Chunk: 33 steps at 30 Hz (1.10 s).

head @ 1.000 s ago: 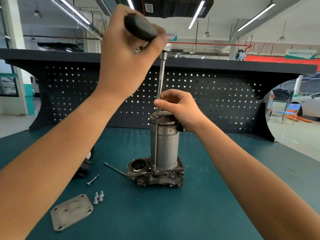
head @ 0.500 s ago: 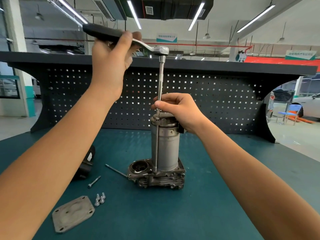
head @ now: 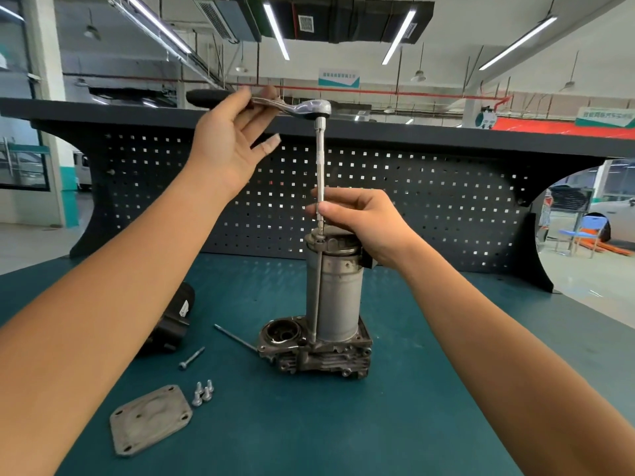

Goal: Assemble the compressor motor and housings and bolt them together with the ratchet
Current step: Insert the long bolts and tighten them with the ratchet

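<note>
Tightening a long bolt: left hand, fingers straight, pushes the ratchet handle; right hand pinches the extension above the motor. The next swing likely needs it kept upright.

The left hand reaches high, fingers straight. The right hand, lower, pinches the extension bar.

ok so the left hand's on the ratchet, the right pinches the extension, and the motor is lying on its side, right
No: the head view shows the motor standing upright on the housing. The left hand is on the ratchet and the right hand pinches the extension.
</note>
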{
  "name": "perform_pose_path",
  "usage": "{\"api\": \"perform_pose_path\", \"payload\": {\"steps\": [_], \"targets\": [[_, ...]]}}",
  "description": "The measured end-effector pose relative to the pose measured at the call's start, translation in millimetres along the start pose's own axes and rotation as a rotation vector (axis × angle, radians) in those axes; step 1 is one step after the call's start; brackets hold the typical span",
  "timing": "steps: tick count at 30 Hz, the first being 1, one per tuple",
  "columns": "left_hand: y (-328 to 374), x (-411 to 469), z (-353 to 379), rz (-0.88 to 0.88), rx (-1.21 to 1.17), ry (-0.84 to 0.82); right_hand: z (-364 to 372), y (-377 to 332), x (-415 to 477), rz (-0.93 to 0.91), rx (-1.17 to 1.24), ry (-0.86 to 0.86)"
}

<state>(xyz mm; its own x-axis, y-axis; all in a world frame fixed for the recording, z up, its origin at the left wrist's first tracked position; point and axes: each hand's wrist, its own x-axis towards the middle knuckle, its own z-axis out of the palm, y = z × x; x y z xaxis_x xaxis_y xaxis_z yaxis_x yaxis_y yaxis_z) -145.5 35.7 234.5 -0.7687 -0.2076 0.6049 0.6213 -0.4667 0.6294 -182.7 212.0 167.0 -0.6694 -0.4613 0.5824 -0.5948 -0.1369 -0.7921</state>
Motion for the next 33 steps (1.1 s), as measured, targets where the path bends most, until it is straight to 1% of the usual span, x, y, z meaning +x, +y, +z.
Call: {"api": "perform_pose_path", "payload": {"steps": [2, 3, 5, 6, 7, 8, 9, 10, 13, 15, 18, 20, 22, 24, 26, 28, 29, 30, 31, 33], "targets": [[1, -7, 5, 0.089, 0.036, -0.039, 1, 1, 1, -0.010, -0.006, 0.038], [1, -13, 9, 0.175, 0.084, -0.070, 1, 1, 1, -0.015, -0.010, 0.060], [5, -29, 18, 0.432, 0.272, -0.149, 3, 4, 2, -0.038, -0.047, 0.112], [6, -37, 23, 0.561, 0.381, -0.218, 4, 4, 2, -0.052, -0.076, 0.132], [6, -43, 28, 0.643, 0.466, -0.298, 5, 5, 2, -0.060, -0.100, 0.142], [5, -47, 32, 0.670, 0.515, -0.345, 5, 5, 2, -0.064, -0.118, 0.140], [4, -49, 35, 0.646, 0.511, -0.344, 6, 4, 1, -0.059, -0.131, 0.130], [4, -49, 37, 0.581, 0.452, -0.303, 6, 3, 1, -0.051, -0.143, 0.113], [4, -29, 29, 0.277, 0.142, -0.132, 6, 0, 0, -0.014, -0.152, 0.039], [4, -15, 19, 0.128, -0.030, -0.050, 5, -2, 0, 0.047, -0.063, -0.007], [1, -1, 6, -0.009, -0.205, -0.050, 3, -1, 0, 0.053, -0.047, 0.003], [1, 3, 4, -0.053, -0.271, -0.033, 3, 0, 0, 0.029, -0.069, 0.042], [1, 2, 5, -0.041, -0.249, 0.009, 5, 1, 0, 0.013, -0.094, 0.085], [2, -7, 9, 0.050, -0.114, 0.013, 7, 2, 1, 0.001, -0.132, 0.131], [5, -21, 15, 0.213, 0.096, -0.032, 8, 2, 2, -0.001, -0.167, 0.169], [8, -37, 22, 0.423, 0.319, -0.098, 9, 2, 2, -0.015, -0.184, 0.177], [9, -43, 25, 0.508, 0.385, -0.134, 10, 2, 2, -0.013, -0.187, 0.177], [9, -46, 27, 0.557, 0.399, -0.160, 11, 1, 1, -0.013, -0.192, 0.170], [9, -47, 28, 0.552, 0.366, -0.168, 11, 0, 0, -0.016, -0.195, 0.163], [9, -40, 27, 0.412, 0.236, -0.145, 10, -1, -1, -0.028, -0.201, 0.142]]}}
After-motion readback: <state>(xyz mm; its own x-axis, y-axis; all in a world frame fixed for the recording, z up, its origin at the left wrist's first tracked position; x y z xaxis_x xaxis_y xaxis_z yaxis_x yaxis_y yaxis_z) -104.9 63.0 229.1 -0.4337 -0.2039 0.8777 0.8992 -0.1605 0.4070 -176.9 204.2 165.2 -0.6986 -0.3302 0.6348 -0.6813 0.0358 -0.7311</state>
